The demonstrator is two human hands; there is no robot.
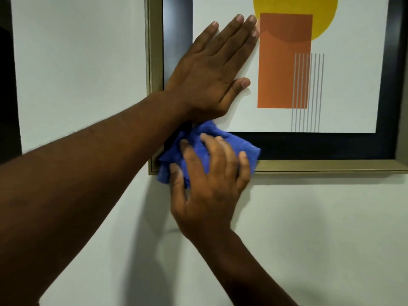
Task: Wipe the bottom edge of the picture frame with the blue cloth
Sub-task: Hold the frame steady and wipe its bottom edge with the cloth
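Observation:
A picture frame (331, 166) with a gold outer edge and a dark inner border hangs on a pale wall, holding an abstract print with an orange rectangle and a yellow circle. My left hand (212, 69) lies flat on the print with its fingers spread, near the frame's left side. My right hand (209, 184) presses a crumpled blue cloth (220, 142) against the frame's bottom-left corner, covering the gold bottom edge there. The cloth hides that corner. The remaining bottom edge runs bare to the right.
Pale wall (309, 239) fills the space below and left of the frame. A dark opening (8, 85) runs down the far left of the view. My left forearm crosses from the lower left over the frame's left edge.

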